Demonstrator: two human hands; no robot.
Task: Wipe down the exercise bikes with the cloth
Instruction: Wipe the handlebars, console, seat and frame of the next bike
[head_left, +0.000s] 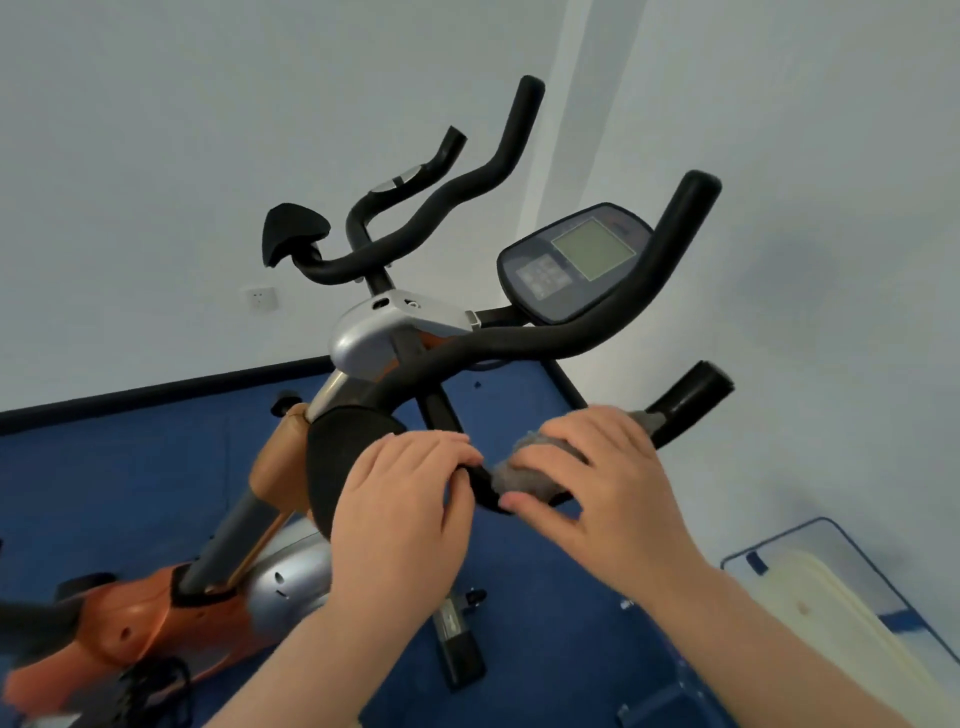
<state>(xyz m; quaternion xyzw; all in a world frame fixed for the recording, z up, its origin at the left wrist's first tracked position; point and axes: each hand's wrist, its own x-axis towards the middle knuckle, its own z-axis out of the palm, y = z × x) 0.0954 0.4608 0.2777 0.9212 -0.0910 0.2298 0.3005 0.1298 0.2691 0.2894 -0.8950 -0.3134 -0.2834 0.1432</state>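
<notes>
Grey cloth (535, 470) is bunched around the near handlebar (685, 402) of the exercise bike (395, 332), wrapped over the black foam grip between the bend and the upturned end. The right hand (597, 483) grips it there, fingers curled over the top and thumb under, so cloth and bar are held together. Just to its left, the left hand (410, 493) rests on the same bar with fingers curled over it, steadying; it holds no cloth. The far handlebar (613, 312) curves up past the console (576, 260), and a second bike (410, 208) stands farther back by the white wall (156, 130). Blue floor (545, 597) lies beneath, with the orange frame (130, 618) low on the left.

The step in hand looks like wiping along this grip, with most of the bike not yet visibly touched. What could go wrong: the cloth is a small wad, so if the grip loosens during a stroke it may slide off the rounded foam and drop to the floor. Pressing hard could drag on the foam rather than glide. A stroke toward the upturned end may leave the underside unwiped, since the cloth's cover beneath cannot be seen. The two hands sit nearly touching, so a leftward stroke would bump the left hand.
</notes>
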